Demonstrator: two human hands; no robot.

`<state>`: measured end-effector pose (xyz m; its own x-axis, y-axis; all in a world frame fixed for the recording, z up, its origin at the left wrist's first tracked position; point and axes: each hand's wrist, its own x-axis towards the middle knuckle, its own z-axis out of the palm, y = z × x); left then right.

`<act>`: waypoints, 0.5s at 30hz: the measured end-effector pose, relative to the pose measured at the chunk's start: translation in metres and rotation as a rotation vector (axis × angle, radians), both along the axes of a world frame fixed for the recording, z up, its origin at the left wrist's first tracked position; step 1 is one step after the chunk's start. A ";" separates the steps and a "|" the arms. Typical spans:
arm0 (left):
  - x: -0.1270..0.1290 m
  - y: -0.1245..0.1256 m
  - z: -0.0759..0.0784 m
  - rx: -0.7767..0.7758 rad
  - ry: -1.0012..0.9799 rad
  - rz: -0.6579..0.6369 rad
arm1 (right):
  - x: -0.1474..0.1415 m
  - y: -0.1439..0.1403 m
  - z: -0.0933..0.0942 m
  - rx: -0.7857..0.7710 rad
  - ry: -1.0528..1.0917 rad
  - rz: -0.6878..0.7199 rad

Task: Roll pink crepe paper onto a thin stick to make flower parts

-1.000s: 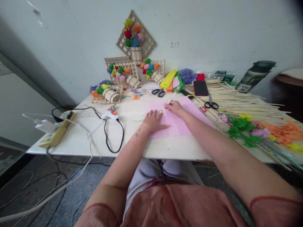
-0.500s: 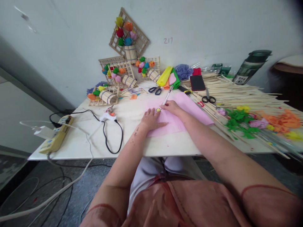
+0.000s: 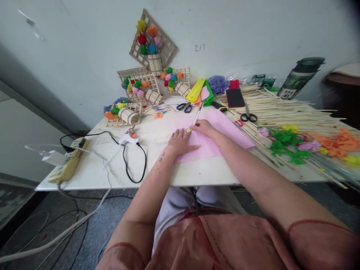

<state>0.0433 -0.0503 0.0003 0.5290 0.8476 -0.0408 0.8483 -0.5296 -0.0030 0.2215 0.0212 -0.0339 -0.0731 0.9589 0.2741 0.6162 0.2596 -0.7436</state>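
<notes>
Pink paper sheet (image 3: 222,135) lies flat mid-table; our left hand (image 3: 180,141), fingers spread, pins it by a small yellow disc (image 3: 188,130). Right hand (image 3: 204,127) pinches a pen (image 3: 197,114) at the disc. Risk: thin sheet creeps or puckers if left-hand pressure eases, skewing the traced line.

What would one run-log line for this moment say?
left hand: flat on pink paper, by yellow disc | right hand: holding pen

Pale grey-white plaster wall (image 3: 253,26) behind, with "217" pencilled on it and a diagonal grey band at left. White rectangular counter (image 3: 92,168) stands against it in even, soft daylight. Floor (image 3: 50,221) is mottled grey stone, dark toward the left edge.
</notes>
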 end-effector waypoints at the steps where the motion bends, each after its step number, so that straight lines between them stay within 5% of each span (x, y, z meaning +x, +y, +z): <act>1: 0.000 0.000 0.000 -0.002 0.000 0.001 | 0.000 0.000 0.000 0.003 -0.007 -0.004; 15: 0.000 -0.001 0.002 -0.016 0.004 0.011 | -0.001 -0.001 0.000 0.007 0.106 -0.011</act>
